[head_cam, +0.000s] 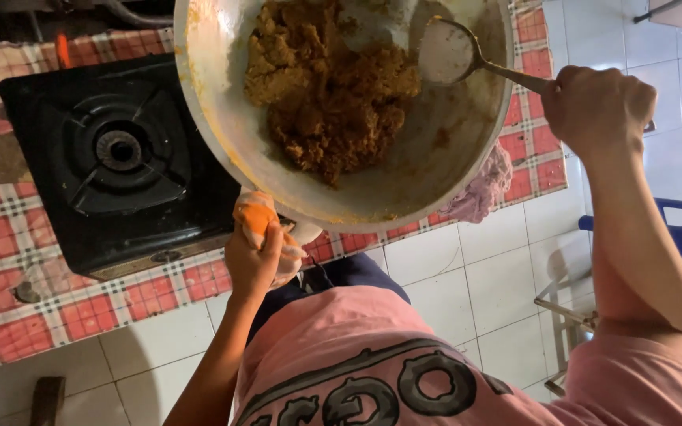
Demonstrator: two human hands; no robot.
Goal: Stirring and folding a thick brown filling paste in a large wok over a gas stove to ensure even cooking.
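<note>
I wear a pink T-shirt [357, 347] with short sleeves and large dark rounded shapes with grey edges printed across the chest. Below it show dark blue trousers [341, 276]. My left hand [252, 260] and right hand [597, 106] are bare, without rings or a watch.

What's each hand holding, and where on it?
Left hand grips the wok at its near rim through an orange cloth. Right hand is closed around the handle end of the metal ladle.
</note>
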